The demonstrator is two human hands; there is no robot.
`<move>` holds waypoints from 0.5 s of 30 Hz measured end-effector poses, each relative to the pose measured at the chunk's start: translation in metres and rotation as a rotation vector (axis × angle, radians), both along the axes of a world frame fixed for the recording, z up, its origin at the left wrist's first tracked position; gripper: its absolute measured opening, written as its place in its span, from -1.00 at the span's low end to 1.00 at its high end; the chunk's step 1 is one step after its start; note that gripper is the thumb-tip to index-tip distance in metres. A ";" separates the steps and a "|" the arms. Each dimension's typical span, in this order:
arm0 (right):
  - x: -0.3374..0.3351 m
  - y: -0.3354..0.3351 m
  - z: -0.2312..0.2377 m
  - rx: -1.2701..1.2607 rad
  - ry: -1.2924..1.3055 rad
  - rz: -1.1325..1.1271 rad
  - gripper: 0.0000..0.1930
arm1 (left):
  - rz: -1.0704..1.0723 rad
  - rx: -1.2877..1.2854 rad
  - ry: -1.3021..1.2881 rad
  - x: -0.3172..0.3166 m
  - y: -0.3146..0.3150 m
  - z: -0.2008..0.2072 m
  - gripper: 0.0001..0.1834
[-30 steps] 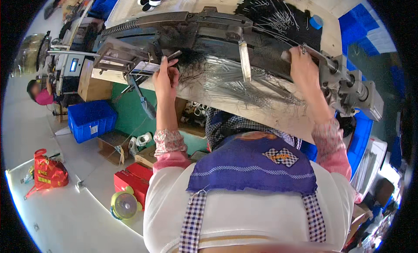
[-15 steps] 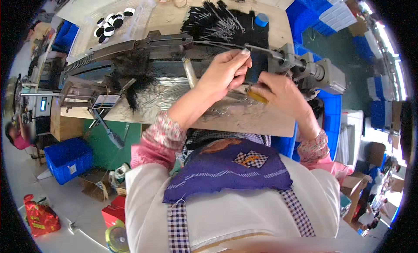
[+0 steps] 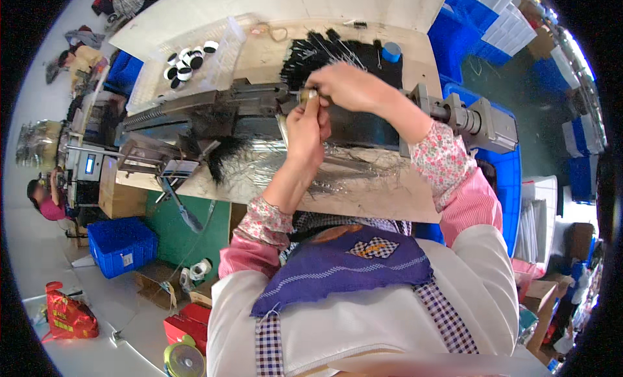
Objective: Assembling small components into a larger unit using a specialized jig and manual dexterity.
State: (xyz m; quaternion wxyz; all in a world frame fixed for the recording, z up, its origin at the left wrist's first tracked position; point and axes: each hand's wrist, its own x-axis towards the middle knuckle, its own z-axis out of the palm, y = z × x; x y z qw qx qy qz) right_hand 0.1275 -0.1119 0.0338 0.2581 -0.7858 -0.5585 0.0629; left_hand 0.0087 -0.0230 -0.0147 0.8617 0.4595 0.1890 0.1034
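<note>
My left hand [image 3: 306,132] is closed in a pinch at the middle of the long metal machine [image 3: 266,101], its thumb pointing up. Reaching across from the right, my right hand [image 3: 350,87] meets it with bent fingers. A small yellowish thing [image 3: 304,97] shows between the two hands, mostly covered by fingers. What the left fingertips pinch is hidden. Behind the hands, many wire-stemmed black brushes [image 3: 318,52] lie heaped. Loose thin metal wires [image 3: 259,159] and a tuft of black bristles [image 3: 224,156] lie in front of the machine.
A clear plastic tray [image 3: 146,91] of round black-and-white pieces stands at the back left. A blue cap [image 3: 391,51] sits beside the brushes. The machine's motor [image 3: 490,127] juts out at the right, over a blue bin [image 3: 509,176]. A metal stand [image 3: 139,158] is at the left.
My right hand has moved left and away from me, from the front right of the machine to beside my left hand. My left hand has shifted left and slightly nearer. The view has shifted slightly.
</note>
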 end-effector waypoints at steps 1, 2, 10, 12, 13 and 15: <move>-0.004 -0.002 0.001 0.038 0.091 -0.017 -0.77 | 0.009 -0.023 0.008 -0.003 -0.002 0.000 -0.76; -0.004 -0.004 0.001 0.073 0.184 -0.035 -0.76 | 0.016 -0.049 0.015 -0.003 -0.001 0.001 -0.76; 0.011 -0.014 0.028 -0.066 0.813 -0.154 -0.64 | 0.047 -0.018 0.065 -0.001 -0.003 0.006 -0.63; 0.013 -0.009 0.032 -0.159 0.880 -0.125 -0.65 | -0.091 0.058 0.039 -0.003 0.007 -0.006 -0.52; 0.016 -0.009 0.029 -0.144 0.881 -0.135 -0.65 | -0.118 -0.087 -0.057 0.002 -0.003 -0.006 -0.41; 0.022 -0.008 0.024 -0.158 0.724 -0.040 -0.67 | -0.217 -0.269 -0.196 0.002 -0.012 0.010 -0.17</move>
